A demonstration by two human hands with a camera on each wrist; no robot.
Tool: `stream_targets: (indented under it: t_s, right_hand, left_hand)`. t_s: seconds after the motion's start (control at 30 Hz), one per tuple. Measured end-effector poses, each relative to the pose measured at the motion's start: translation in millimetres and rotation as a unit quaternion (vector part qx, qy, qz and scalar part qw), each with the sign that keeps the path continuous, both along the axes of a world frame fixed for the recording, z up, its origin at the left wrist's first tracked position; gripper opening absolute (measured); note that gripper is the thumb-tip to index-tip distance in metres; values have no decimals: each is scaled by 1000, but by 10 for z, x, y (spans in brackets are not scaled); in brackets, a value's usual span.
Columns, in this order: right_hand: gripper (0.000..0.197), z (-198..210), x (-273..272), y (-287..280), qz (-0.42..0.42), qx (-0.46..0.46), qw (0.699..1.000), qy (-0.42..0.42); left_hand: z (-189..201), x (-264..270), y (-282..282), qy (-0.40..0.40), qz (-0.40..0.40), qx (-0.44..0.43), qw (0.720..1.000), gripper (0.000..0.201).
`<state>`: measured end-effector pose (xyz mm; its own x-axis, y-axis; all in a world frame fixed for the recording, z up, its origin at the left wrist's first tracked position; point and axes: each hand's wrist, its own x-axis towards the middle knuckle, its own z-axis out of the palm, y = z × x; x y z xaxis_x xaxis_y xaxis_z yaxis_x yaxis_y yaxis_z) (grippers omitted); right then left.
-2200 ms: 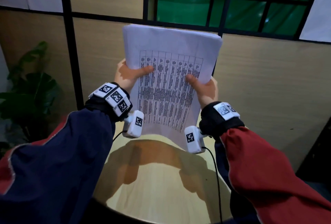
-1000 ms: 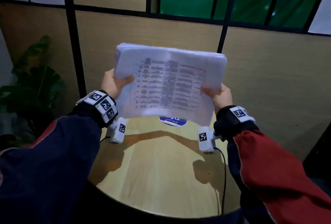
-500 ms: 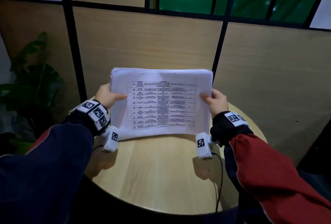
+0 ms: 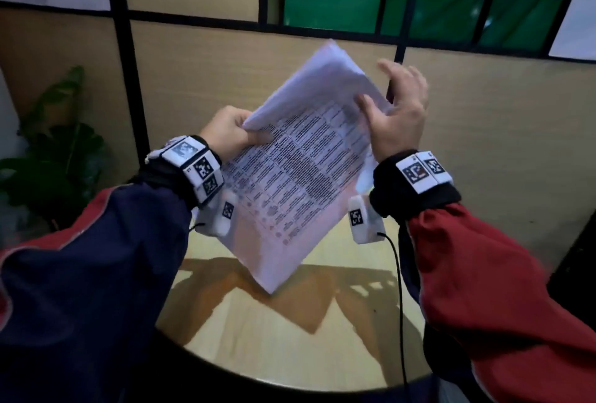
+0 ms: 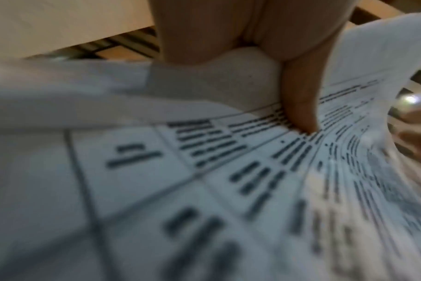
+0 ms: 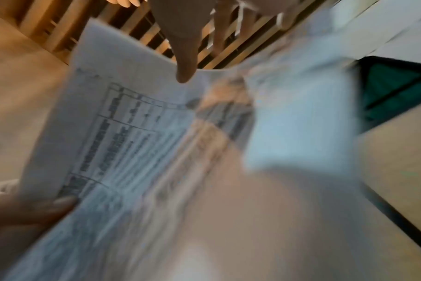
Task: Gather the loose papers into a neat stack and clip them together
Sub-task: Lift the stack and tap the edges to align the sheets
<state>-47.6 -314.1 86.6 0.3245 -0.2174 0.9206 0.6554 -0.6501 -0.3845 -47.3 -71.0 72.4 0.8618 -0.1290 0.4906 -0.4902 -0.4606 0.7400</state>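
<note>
A stack of printed papers (image 4: 300,176) hangs tilted on a diagonal above the round wooden table (image 4: 274,344), one corner pointing down. My left hand (image 4: 238,131) pinches its left corner, thumb on the printed top sheet and fingers behind. In the left wrist view that thumb (image 5: 298,95) presses on the papers (image 5: 156,190). My right hand (image 4: 396,102) is by the upper right edge, fingers spread and straight, thumb just touching the sheets. The blurred right wrist view shows the papers (image 6: 120,133) with my right thumb (image 6: 185,57) at their edge.
A tan partition wall with black frames (image 4: 193,80) stands close behind the table. A potted plant (image 4: 54,151) is at the left. A black cable (image 4: 400,289) hangs from the right wrist camera over the table's right side.
The stack was level, on the table, held by both hands. Now it is lifted and turned onto a diagonal; my right hand has let go and opened, while the left keeps its pinch.
</note>
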Motion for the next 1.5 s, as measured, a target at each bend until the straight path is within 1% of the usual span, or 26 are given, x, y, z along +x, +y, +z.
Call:
stream_targets:
  t_s: [0.03, 0.07, 0.1, 0.13, 0.17, 0.2, 0.23, 0.27, 0.3, 0.33, 0.4, 0.47, 0.57, 0.67, 0.73, 0.8, 0.87, 0.93, 1.0, 1.03, 1.07, 1.17, 1.2, 1.3, 1.37, 1.5]
  right_hand:
    - [69, -59, 51, -43, -39, 29, 998, 27]
    - [89, -125, 71, -70, -28, 66, 995, 74]
    - [105, -197, 79, -66, 41, 110, 983, 138]
    - [116, -270, 104, -56, 142, 156, 957, 198]
    - [118, -328, 111, -31, 227, 192, 920, 255]
    - [104, -385, 129, -16, 274, 200, 894, 292]
    - [77, -407, 114, 16, 287, 194, 889, 299]
    - [48, -403, 89, 50, 275, 188, 898, 286]
    - [30, -384, 93, 65, 272, 190, 904, 271]
    - [26, -347, 93, 72, 286, 188, 906, 249]
    - [28, -258, 73, 86, 311, 171, 910, 215]
    - [29, -239, 40, 110, 298, 161, 918, 204]
    - [35, -445, -5, 143, 302, 149, 915, 221]
    - [40, -667, 4, 129, 302, 177, 903, 249]
    - [42, -650, 30, 124, 281, 196, 906, 248]
    - [48, -526, 60, 123, 279, 203, 909, 233]
    - [54, -362, 78, 129, 268, 188, 922, 207]
    - [63, -199, 68, 122, 228, 132, 951, 162]
    - [66, -46, 43, 102, 193, 76, 972, 113]
    - [62, 17, 38, 95, 187, 59, 976, 95]
    - [52, 72, 35, 87, 186, 49, 978, 82]
    - [13, 149, 90, 73, 205, 47, 976, 59]
    - [9, 159, 112, 61, 212, 53, 974, 59]
    - [21, 191, 150, 21, 222, 83, 969, 64]
    - [24, 193, 192, 1, 226, 98, 967, 65]
    - [25, 215, 221, -11, 227, 106, 965, 80]
  left_hand:
    - [-62, 9, 14, 0, -12, -54, 998, 23]
    - [-118, -2, 18, 2, -20, -108, 994, 28]
    - [-168, -8, 23, 7, -25, -157, 987, 35]
    - [-216, 3, 32, 18, -29, -196, 980, 43]
    - [-247, -24, 6, 29, -36, -222, 974, 43]
    - [-280, -25, -20, 35, -37, -232, 971, 42]
    - [-287, -33, -55, 38, -36, -235, 971, 40]
    - [-270, -62, -108, 39, -30, -239, 970, 35]
    - [-251, -71, -144, 36, -23, -244, 969, 27]
    - [-232, -73, -162, 36, -15, -254, 966, 21]
    - [-184, -86, -178, 40, -10, -270, 962, 26]
    - [-172, -105, -172, 46, -6, -275, 960, 32]
    - [-315, -145, -152, 54, -13, -278, 959, 35]
    - [-463, -171, -93, 66, -20, -251, 966, 44]
    - [-421, -166, -90, 46, -17, -223, 974, 39]
    - [-274, -151, -116, 9, -9, -225, 974, 29]
    - [-83, -160, -152, -27, -7, -235, 971, 24]
    - [79, -177, -178, -57, -7, -251, 966, 21]
    - [189, -160, -177, -88, 3, -268, 959, 14]
    - [226, -162, -177, -103, 8, -270, 957, 13]
    - [245, -146, -173, -115, 12, -271, 956, 15]
    - [282, -103, -151, -117, 7, -292, 949, 18]
    - [284, -73, -133, -118, 7, -294, 948, 18]
    - [291, -54, -122, -146, -2, -287, 947, 19]
    - [297, -71, -143, -186, 3, -256, 949, 31]
    - [325, -81, -176, -220, 33, -244, 944, 22]
